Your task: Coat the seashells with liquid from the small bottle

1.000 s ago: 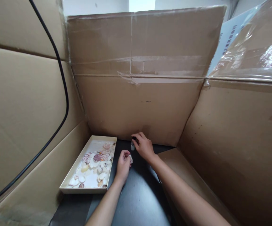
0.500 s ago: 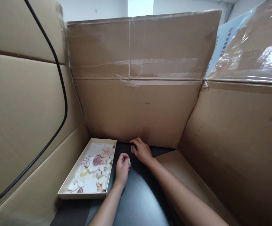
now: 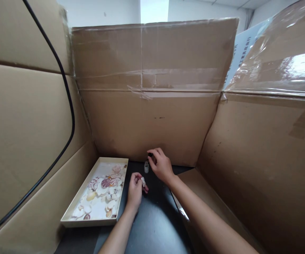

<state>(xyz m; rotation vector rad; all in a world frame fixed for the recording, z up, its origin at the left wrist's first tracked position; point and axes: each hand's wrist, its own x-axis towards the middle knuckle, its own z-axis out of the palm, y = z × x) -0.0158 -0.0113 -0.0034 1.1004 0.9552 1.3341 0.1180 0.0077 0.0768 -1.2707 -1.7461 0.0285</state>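
My left hand (image 3: 135, 190) is closed, pinching a small whitish, ridged shell (image 3: 143, 181) beside the tray. Some fingers are curled behind the shell. Farther back, a small clear bottle (image 3: 146, 168) with a pale label stands upright on the dark table. Its black cap (image 3: 150, 154) is off, held between the thumb and fingers of my right hand (image 3: 162, 165), just above and right of the bottle. Whether a brush hangs from the cap is too small to tell.
On the left lies a shallow cream tray (image 3: 90, 223) with several shells in it. Cardboard walls (image 3: 152, 120) enclose the dark table (image 3: 154, 225) at the back and both sides. A black cable (image 3: 71, 116) hangs along the left wall. A cardboard flap (image 3: 194, 183) lies at right.
My right hand has lifted the black cap off the bottle, which now shows fully. My left hand has turned slightly, showing more of the shell. The view has shifted a little.
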